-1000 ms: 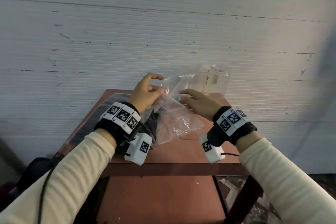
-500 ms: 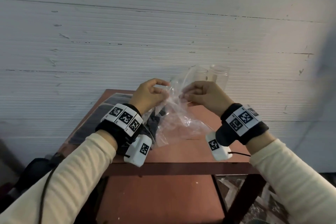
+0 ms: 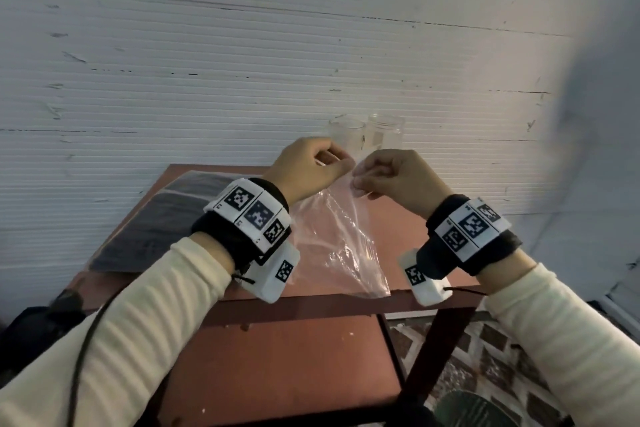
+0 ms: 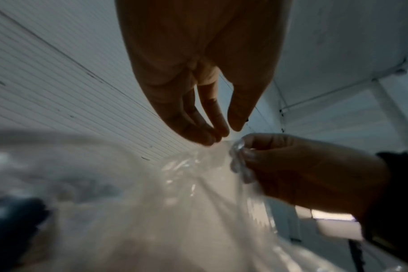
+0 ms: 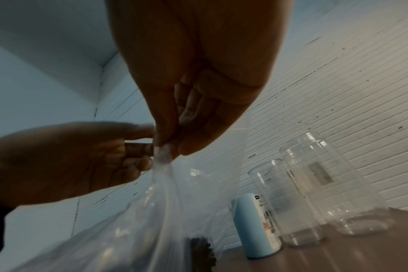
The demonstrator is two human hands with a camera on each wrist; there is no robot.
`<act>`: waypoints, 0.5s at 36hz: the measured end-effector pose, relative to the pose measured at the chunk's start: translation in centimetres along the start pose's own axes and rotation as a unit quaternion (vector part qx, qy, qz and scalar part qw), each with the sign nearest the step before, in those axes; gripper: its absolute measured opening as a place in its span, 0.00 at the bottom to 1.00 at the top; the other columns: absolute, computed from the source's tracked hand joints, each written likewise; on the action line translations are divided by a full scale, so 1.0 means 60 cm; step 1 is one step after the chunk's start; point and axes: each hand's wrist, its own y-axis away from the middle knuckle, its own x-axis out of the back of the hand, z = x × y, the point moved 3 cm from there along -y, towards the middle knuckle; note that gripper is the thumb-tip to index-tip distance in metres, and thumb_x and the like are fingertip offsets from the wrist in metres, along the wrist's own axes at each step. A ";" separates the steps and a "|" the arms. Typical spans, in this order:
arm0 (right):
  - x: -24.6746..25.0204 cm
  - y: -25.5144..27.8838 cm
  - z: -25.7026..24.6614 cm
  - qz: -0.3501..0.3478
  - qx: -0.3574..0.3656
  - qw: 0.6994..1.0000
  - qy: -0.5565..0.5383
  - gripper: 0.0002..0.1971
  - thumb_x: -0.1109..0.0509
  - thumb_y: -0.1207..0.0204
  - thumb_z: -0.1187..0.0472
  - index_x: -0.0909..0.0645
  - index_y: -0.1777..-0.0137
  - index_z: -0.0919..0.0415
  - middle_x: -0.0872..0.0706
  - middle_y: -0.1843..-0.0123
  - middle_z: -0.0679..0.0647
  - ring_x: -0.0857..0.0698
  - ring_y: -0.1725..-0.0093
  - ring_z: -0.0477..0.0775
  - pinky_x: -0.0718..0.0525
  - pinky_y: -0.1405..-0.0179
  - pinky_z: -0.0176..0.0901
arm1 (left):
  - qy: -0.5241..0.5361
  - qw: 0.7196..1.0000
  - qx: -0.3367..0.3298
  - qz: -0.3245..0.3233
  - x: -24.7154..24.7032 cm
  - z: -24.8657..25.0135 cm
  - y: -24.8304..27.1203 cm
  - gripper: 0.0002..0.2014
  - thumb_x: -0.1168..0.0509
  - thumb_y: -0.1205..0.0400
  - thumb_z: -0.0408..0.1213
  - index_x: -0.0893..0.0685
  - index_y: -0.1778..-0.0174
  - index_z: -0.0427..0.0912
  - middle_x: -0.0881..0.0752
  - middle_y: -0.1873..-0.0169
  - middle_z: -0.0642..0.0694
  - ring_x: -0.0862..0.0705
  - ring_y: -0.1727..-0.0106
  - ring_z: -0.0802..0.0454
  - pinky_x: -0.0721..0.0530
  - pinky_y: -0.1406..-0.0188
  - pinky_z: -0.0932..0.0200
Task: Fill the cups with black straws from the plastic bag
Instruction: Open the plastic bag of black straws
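A white ribbed wall (image 3: 173, 80) backs a reddish-brown table (image 3: 408, 218). Above it both hands pinch the top of a clear plastic bag (image 3: 339, 239), which hangs down toward 6 o'clock. The left hand (image 3: 304, 170) nips the film at 9 o'clock of the bag mouth; the right hand (image 3: 401, 177), fingers bunched on crumpled plastic, grips at 3 o'clock. Black straws (image 5: 202, 252) show inside the bag's bottom. Two clear cups (image 5: 298, 202) stand at 12 o'clock beside a pale blue can (image 5: 256, 226).
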 end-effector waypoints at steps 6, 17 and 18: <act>-0.013 0.002 -0.002 -0.014 0.016 1.000 -0.006 0.06 0.32 0.21 0.73 0.15 0.47 0.68 0.09 0.56 0.63 0.09 0.56 0.50 0.12 0.57 0.37 | 0.058 0.997 0.055 -0.016 -0.009 -0.005 -0.003 0.18 0.23 0.26 0.45 0.16 0.46 0.40 0.10 0.59 0.44 0.09 0.55 0.43 0.10 0.49 0.48; -0.038 -0.009 -0.002 -0.001 0.018 1.000 -0.018 0.08 0.25 0.28 0.74 0.14 0.49 0.71 0.10 0.61 0.62 0.12 0.61 0.49 0.14 0.58 0.39 | 0.184 0.976 0.114 -0.024 -0.004 -0.037 -0.001 0.11 0.24 0.27 0.28 0.19 0.55 0.38 0.15 0.55 0.36 0.11 0.56 0.45 0.09 0.53 0.56; -0.039 -0.011 -0.001 0.000 0.019 1.000 -0.020 0.08 0.25 0.29 0.74 0.14 0.50 0.71 0.10 0.63 0.60 0.12 0.63 0.47 0.14 0.59 0.38 | 0.189 0.975 0.115 -0.020 -0.002 -0.040 -0.001 0.11 0.24 0.27 0.27 0.19 0.55 0.38 0.15 0.55 0.35 0.11 0.57 0.45 0.09 0.54 0.57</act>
